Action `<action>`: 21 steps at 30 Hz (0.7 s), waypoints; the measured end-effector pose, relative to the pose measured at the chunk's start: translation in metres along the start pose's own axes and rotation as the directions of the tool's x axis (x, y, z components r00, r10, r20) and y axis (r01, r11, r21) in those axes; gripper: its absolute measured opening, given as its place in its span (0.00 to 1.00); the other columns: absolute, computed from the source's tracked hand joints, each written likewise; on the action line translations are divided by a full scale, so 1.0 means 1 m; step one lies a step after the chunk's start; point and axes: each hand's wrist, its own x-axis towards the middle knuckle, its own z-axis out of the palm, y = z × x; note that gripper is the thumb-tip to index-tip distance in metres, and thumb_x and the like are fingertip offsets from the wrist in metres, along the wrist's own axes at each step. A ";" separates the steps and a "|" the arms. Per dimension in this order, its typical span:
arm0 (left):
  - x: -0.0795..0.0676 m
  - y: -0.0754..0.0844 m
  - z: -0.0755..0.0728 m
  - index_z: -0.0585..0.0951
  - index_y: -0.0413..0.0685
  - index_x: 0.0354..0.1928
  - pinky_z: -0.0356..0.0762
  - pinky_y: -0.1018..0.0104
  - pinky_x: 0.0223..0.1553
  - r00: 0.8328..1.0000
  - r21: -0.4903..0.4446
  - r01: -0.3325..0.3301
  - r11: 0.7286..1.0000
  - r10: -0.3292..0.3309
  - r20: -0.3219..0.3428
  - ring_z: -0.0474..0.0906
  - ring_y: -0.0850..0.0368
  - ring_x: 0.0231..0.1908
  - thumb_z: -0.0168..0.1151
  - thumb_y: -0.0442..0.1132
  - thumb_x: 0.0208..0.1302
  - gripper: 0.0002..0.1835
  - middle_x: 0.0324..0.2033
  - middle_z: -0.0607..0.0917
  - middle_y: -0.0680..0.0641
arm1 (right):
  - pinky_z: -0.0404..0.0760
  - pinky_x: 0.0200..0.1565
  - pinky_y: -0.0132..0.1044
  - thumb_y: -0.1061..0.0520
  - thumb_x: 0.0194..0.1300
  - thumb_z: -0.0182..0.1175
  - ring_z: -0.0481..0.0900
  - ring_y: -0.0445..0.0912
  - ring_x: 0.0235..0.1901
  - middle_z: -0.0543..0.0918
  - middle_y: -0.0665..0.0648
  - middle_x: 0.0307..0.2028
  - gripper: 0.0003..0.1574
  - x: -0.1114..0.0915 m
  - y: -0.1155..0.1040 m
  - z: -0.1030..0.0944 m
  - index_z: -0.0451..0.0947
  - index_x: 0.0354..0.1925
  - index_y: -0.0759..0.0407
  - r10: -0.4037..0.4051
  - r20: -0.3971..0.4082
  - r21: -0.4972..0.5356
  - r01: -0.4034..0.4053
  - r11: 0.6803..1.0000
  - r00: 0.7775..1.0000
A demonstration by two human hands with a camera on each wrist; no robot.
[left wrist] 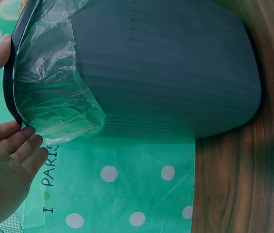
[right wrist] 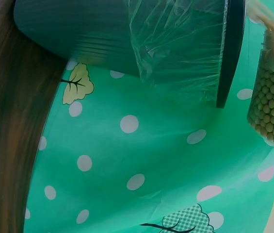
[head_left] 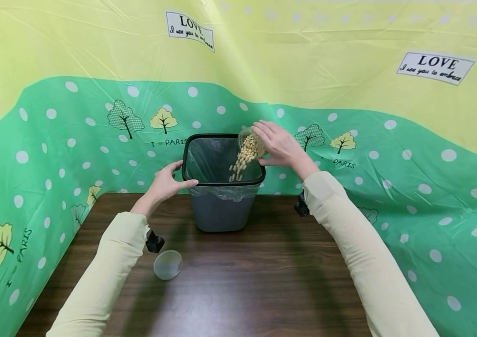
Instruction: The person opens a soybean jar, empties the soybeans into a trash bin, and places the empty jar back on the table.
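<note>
A dark grey trash can (head_left: 221,210) with a black rim stands upright, lined with a clear plastic bag (left wrist: 59,92) folded over the rim. My left hand (head_left: 168,181) holds the rim at its near left corner, thumb along the front edge and fingers round the left side. Tilted over the opening at the right is a clear plastic jar (right wrist: 272,107) of soybeans, gripped by my right hand (head_left: 278,145). Soybeans (head_left: 242,161) stream from its mouth down into the lined can.
A clear round lid (head_left: 168,265) lies on the dark wooden table (head_left: 230,290), near my left wrist. Behind and at both sides hangs a green and yellow printed cloth (head_left: 95,107), close behind the can. Wrist cameras sit under both sleeves.
</note>
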 end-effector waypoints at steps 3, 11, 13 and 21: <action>0.000 0.000 0.000 0.53 0.51 0.70 0.55 0.42 0.60 1.000 -0.003 0.000 1.000 0.000 0.001 0.46 0.43 0.67 0.63 0.66 0.45 0.53 0.68 0.55 0.44 | 0.66 0.57 0.50 0.46 0.34 0.72 0.68 0.62 0.54 0.71 0.70 0.54 0.56 0.001 0.001 0.000 0.63 0.57 0.73 -0.026 0.000 -0.016 0.026 1.000 1.000; 0.000 -0.001 0.000 0.53 0.51 0.70 0.54 0.42 0.60 1.000 -0.001 -0.002 1.000 0.002 -0.003 0.46 0.42 0.67 0.64 0.61 0.50 0.49 0.67 0.55 0.44 | 0.67 0.57 0.50 0.46 0.33 0.73 0.68 0.61 0.54 0.71 0.70 0.54 0.57 0.000 0.002 -0.001 0.63 0.57 0.73 -0.053 0.004 -0.031 0.054 0.998 0.999; 0.001 -0.001 0.000 0.53 0.51 0.70 0.54 0.41 0.60 1.000 0.000 -0.003 1.000 0.003 -0.005 0.46 0.42 0.66 0.64 0.61 0.49 0.49 0.67 0.55 0.44 | 0.67 0.57 0.50 0.46 0.33 0.73 0.68 0.61 0.54 0.71 0.70 0.54 0.57 0.000 0.001 -0.002 0.63 0.57 0.73 -0.055 0.001 -0.028 0.055 0.998 0.998; 0.001 -0.002 0.000 0.53 0.51 0.70 0.57 0.41 0.58 1.000 -0.005 -0.004 1.000 0.004 -0.002 0.47 0.41 0.66 0.63 0.65 0.47 0.52 0.67 0.55 0.44 | 0.66 0.58 0.49 0.45 0.35 0.73 0.68 0.61 0.55 0.70 0.70 0.55 0.58 0.001 0.002 -0.003 0.62 0.58 0.73 -0.094 0.006 -0.067 0.094 0.993 0.996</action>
